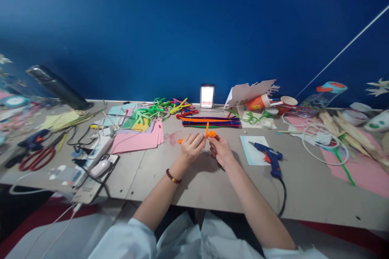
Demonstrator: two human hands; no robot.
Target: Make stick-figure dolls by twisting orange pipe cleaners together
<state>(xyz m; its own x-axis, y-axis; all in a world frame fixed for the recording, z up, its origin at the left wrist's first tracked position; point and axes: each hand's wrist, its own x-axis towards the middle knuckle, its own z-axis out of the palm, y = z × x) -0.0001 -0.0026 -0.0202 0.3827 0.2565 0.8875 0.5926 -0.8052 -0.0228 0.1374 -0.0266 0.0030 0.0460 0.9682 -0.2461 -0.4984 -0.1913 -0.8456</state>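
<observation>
Taking the hands as the clock's centre, one blue wall (pixel 194 28) closes off the far side at twelve. The grey table (pixel 316 206) meets it there and ends at six, close to the person's lap; bare top lies between the forearms and again at four. Pink sheets (pixel 136 141), overlapping and too many to count surely, fan out at nine. One dark flask (pixel 59 89) leans at ten. At two stand one clear bottle (pixel 331 87) and a tipped stack of orange cups (pixel 257 102). One power strip (pixel 94 158) lies at eight, cords crowding it.

Two hands work at centre: the left hand (pixel 193 147) has its fingers curled together, their grip hidden; the right hand (pixel 220 149) pinches one orange fuzzy piece (pixel 211 134) between thumb and fingers, above the table.

One bundle of pipe cleaners (pixel 209 121) sits just beyond, at twelve. Of two glue guns, the near one (pixel 267 153) rests partly on a pale card at three, its cord crossing the front edge at four; the other (pixel 33 139) lies at nine, near one pair of red-handled scissors (pixel 38 160). One lit phone (pixel 207 96) stands at twelve.
</observation>
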